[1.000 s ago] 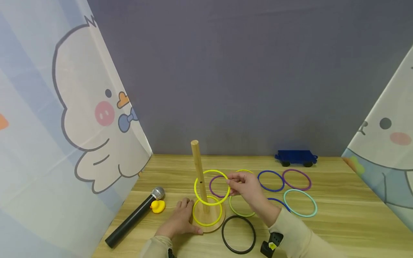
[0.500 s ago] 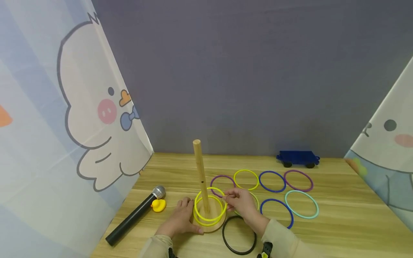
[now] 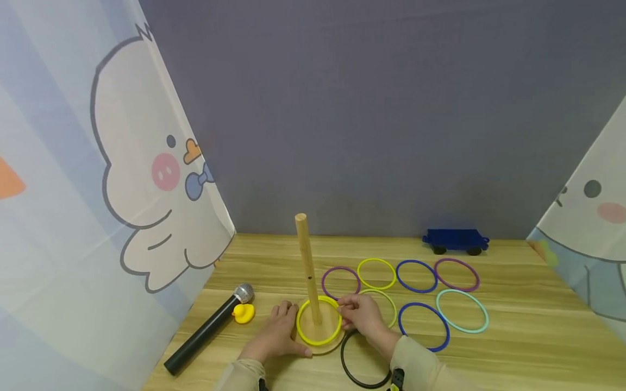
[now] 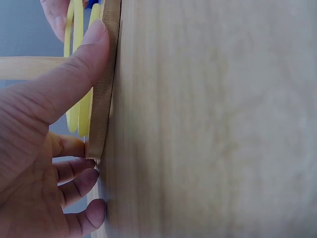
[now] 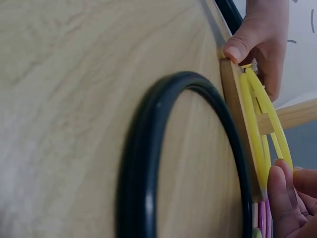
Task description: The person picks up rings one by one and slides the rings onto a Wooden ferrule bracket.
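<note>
We are steadying the peg base with the left hand, fingers relaxed against its edge, while right-hand fingers are pinching the second yellow ring settling on it, eight rings remaining on the worktop.

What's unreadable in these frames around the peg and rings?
- Head view: the right hand covers part of the yellow-green ring behind it and hides whether its fingers pinch the top yellow ring.
- Head view: the black ring runs under the right sleeve.
- Left wrist view: the peg is cut off by the left edge.
</note>
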`<state>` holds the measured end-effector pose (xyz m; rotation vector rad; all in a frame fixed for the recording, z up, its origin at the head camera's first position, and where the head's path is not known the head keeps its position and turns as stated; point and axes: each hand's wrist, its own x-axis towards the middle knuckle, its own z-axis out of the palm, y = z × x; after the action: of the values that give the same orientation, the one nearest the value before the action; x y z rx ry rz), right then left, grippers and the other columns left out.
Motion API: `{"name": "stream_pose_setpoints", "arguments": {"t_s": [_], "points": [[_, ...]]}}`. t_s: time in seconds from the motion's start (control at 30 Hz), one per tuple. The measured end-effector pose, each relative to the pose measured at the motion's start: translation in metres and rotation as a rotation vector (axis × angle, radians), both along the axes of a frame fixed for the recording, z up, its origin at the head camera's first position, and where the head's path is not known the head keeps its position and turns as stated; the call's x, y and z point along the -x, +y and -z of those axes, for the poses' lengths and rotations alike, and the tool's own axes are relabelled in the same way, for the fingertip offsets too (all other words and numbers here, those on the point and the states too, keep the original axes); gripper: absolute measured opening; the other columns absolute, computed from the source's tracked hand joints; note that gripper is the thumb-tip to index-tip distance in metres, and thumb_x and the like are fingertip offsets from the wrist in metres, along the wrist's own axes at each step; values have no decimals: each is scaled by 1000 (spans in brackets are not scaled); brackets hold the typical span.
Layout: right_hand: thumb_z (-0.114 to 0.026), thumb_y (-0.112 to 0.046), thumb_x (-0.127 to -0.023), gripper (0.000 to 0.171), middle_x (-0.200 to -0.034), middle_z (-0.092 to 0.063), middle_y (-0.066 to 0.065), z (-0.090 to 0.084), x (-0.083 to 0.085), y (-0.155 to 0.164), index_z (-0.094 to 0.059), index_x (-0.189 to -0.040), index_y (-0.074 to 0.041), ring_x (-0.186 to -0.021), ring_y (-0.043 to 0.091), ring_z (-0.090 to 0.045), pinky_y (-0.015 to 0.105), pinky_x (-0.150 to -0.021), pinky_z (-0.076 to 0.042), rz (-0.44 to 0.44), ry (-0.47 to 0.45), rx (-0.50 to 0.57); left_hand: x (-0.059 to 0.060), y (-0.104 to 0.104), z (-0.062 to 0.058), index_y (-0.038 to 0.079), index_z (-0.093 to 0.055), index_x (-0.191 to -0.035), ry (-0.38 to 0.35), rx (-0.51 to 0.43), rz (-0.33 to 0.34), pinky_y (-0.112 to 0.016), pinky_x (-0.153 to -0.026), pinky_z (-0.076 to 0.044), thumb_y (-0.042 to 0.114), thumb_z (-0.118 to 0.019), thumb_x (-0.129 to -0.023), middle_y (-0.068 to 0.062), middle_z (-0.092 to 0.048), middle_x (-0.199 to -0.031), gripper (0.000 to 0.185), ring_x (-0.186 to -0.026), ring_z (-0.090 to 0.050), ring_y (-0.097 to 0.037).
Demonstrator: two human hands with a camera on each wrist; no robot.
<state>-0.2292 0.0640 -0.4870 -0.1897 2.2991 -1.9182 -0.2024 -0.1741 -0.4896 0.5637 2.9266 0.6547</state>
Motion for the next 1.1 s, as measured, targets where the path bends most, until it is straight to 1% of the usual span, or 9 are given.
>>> {"name": "stream_pose_setpoints", "arguments": {"t_s": [0.13, 0.27, 0.4, 0.6, 0.77, 0.9, 1.1], "points": [[-67, 5, -86, 15, -76, -67, 8, 4, 1, -1, -68, -100, 11, -55, 15, -63, 33, -54, -57, 16, 10, -33, 0, 0, 0, -6, -41, -139, -11, -3, -2, -52, -100, -40, 61, -84, -59, -18, -40, -130, 113, -115, -40, -34], [-68, 6, -84, 10, -73, -65, 7, 7, 1, 0, -68, -93, 10, -55, 16, -63, 33, -54, -57, 32, 26, -55, 0, 1, -1, -6, -40, -140, -25, -6, -2, -53, -100, -40, 61, -85, -60, -18, -40, -130, 114, -115, -40, -34], [-69, 6, -83, 8, -71, -65, 7, 8, 2, 2, -68, -91, 8, -55, 16, -64, 33, -53, -57, 46, 39, -68, 0, 1, -1, -6, -41, -140, -22, -8, -3, -53, -99, -40, 61, -85, -59, -17, -40, -130, 114, -115, -40, -34], [-69, 4, -84, 8, -71, -67, 11, 1, 0, 10, -69, -90, 9, -55, 21, -65, 34, -53, -57, 55, 48, -55, 1, -1, 0, -5, -41, -139, -11, -5, 1, -53, -99, -40, 61, -85, -58, -17, -41, -129, 113, -115, -40, -34], [-69, 2, -85, 9, -75, -67, 15, -9, -8, 25, -68, -91, 9, -58, 26, -67, 34, -54, -57, 54, 50, -57, 1, -1, 1, -5, -41, -139, -10, -10, 7, -53, -100, -40, 61, -86, -58, -18, -41, -129, 114, -115, -40, -35], [-70, 1, -85, 9, -75, -67, 16, -14, -15, 40, -68, -90, 8, -58, 25, -66, 35, -53, -57, 38, 70, -101, 1, -2, -1, -6, -40, -140, -20, -28, 7, -54, -101, -39, 59, -86, -58, -19, -40, -130, 115, -118, -39, -37], [-70, 0, -84, 7, -73, -66, 14, -15, -25, 61, -68, -87, 6, -54, 23, -65, 33, -49, -55, -27, 89, -161, 2, -2, -4, -7, -40, -140, -28, -27, 6, -54, -100, -39, 58, -87, -59, -20, -40, -131, 114, -117, -39, -37]]}}
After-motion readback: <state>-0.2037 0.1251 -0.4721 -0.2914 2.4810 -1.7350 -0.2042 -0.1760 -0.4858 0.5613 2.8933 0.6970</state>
